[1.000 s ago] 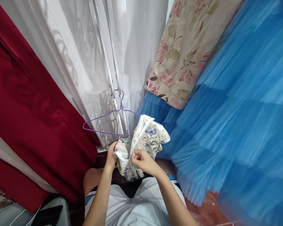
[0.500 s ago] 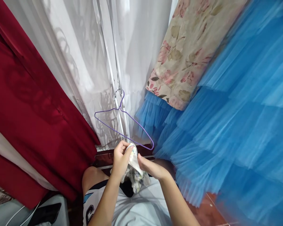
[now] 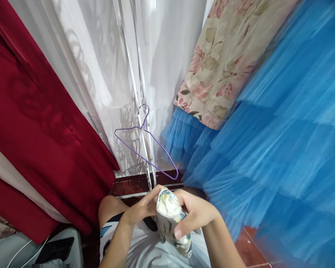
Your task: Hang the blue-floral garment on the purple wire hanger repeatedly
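A bunched white cloth with a multicoloured print (image 3: 170,212) is between my two hands, above my lap. My right hand (image 3: 198,210) wraps round its right side, with the thumb laid across the front. On the other side my left hand (image 3: 145,204) grips the cloth near its top edge; part of those fingers is hidden behind it. What kind of garment the cloth is, I cannot tell. Just beyond my hands a bare purple hanger (image 3: 159,143) dangles by its hook from a white metal stand (image 3: 142,89).
Red fabric (image 3: 50,123) hangs on the left and a white curtain (image 3: 97,85) behind the stand. To the right are a floral cloth (image 3: 212,74) and tiered blue tulle (image 3: 268,141). A dark phone-like object (image 3: 54,250) lies on a grey surface at lower left.
Both hands have come lower and nearer my body with the cloth. My right hand, flat beside it before, is now wrapped round it. The cloth is more bunched together.
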Demonstrator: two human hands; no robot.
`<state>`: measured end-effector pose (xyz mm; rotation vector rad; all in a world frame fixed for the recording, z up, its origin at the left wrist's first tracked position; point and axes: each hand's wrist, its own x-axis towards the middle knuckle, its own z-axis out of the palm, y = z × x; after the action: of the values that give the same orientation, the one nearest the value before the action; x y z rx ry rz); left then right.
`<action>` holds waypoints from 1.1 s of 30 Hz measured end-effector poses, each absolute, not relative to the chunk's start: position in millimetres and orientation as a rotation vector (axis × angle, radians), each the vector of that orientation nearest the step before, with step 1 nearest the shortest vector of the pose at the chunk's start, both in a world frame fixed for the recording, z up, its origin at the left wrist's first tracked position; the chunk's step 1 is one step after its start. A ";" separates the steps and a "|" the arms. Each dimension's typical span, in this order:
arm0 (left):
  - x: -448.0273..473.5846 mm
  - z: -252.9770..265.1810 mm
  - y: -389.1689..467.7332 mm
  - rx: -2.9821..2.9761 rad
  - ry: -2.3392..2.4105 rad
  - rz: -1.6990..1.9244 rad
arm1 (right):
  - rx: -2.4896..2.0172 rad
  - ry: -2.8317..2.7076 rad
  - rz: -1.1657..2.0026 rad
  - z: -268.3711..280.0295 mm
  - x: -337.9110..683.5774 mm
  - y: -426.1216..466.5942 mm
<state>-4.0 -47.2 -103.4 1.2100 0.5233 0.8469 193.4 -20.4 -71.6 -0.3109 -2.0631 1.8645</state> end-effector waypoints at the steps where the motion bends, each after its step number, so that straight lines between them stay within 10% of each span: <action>1: 0.2 -101.7 -48.7 1.301 0.532 0.848 | -0.314 -2.057 1.835 -68.0 196.6 -23.0; 26: -27.0 -6.8 -84.1 2.372 1.485 0.548 | -0.622 -1.601 1.017 -33.7 191.0 82.4; 33: -47.9 -35.0 -53.2 2.016 1.472 0.766 | -0.548 -1.391 1.324 -27.9 155.6 92.1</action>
<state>-47.9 -53.2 -35.0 2.0164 1.4720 0.7658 155.6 92.1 -27.9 -0.5484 -1.3909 1.3238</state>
